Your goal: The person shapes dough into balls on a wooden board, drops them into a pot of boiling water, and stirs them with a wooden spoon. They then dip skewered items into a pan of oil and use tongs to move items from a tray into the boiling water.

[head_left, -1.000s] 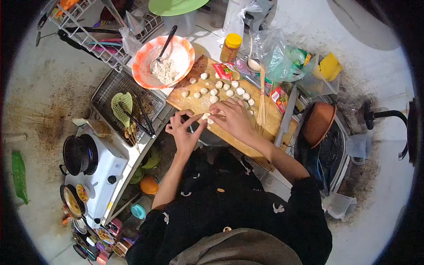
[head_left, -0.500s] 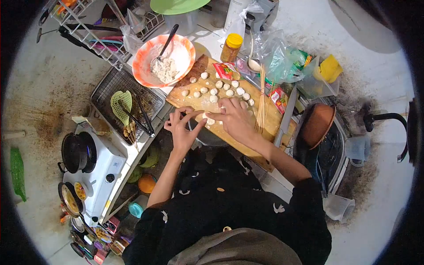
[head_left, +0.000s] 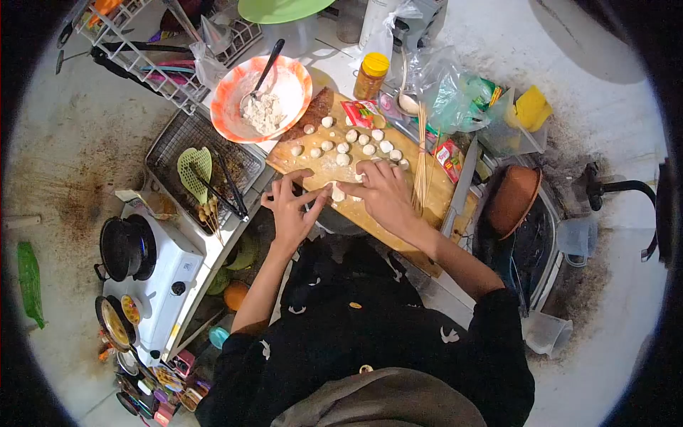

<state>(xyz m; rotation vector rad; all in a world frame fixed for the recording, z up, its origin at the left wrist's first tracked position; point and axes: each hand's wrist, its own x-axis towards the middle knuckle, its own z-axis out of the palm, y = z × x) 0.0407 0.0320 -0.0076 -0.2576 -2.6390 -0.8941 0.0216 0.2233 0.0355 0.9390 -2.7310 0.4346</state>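
Observation:
A small flattened piece of white dough is at the near edge of the wooden board, between my hands. My left hand has its thumb and index finger at the left side of the dough, its other fingers spread. From the right, my right hand reaches over the board, its thumb at the dough and its fingers bent above the surface. Several white dough balls lie on the board beyond my hands. Thin wooden skewers rest to the right of my right hand.
An orange-white bowl with dough and a spoon stands behind the board. A knife lies at its right end, near a brown pan. On the left are a wire tray and a stove. A yellow-lidded jar stands behind.
My fingertips have shifted slightly around the dough, and more of the dough shows between them. The whole view has moved very little.

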